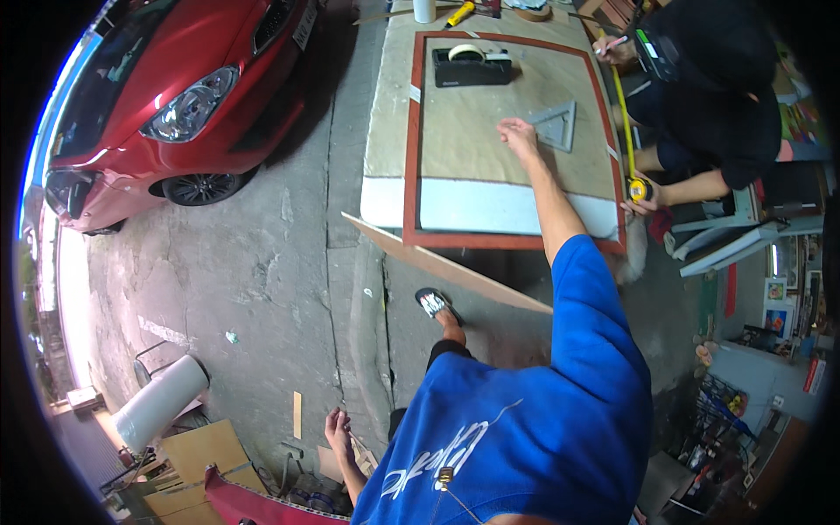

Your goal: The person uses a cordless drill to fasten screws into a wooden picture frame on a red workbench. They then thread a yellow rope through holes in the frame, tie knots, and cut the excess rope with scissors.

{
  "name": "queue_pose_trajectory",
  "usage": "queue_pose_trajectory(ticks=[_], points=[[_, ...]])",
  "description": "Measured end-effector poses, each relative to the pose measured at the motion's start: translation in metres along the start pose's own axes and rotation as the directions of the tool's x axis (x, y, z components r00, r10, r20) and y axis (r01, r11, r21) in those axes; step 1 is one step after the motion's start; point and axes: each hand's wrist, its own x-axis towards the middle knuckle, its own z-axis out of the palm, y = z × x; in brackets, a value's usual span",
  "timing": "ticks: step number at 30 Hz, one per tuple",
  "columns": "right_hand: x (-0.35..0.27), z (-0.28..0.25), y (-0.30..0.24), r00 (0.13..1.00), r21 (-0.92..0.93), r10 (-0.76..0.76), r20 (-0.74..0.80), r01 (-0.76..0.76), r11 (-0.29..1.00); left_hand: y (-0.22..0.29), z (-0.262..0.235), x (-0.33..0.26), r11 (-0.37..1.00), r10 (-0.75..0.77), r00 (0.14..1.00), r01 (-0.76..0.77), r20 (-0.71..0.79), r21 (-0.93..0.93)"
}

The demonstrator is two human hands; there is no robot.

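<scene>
My right hand (518,137) is stretched over the table, inside a reddish-brown wooden frame (411,166). Its fingers point left, loosely bent, with nothing visible in them. Just right of the hand lies a grey triangular set square (567,131), its left tip close to my wrist. Farther off, inside the frame, stands a black tape dispenser (472,72) with a pale roll. My left hand (338,429) hangs low at my side, away from the table, fingers slightly curled and apart, holding nothing.
At the right, a co-worker holds a yellow tape measure (640,189) and a marker (612,45). A thin board (455,267) leans at the table's near edge. A red car (175,96) stands left; a white roll (162,402) and cardboard (206,451) lie lower left.
</scene>
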Motion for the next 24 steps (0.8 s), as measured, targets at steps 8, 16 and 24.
queue_pose_trajectory(ticks=[8, 16, 24], points=[[0.167, 0.022, 0.000, 0.948, -0.251, -0.150, -0.282, 0.078, 0.965, 0.016, 0.015, 0.041, 0.972, -0.015, 0.996, -0.007, 0.091, 0.236], [0.211, 0.012, 0.003, 0.950, -0.032, -0.209, -0.230, 0.208, 0.978, 0.013, -0.004, 0.041, 0.928, 0.068, 0.978, -0.136, 0.199, 0.348], [0.176, 0.026, -0.022, 0.898, -0.503, -0.231, -0.374, 0.013, 0.864, 0.076, 0.007, 0.083, 0.908, -0.025, 0.996, -0.015, 0.090, 0.418]])
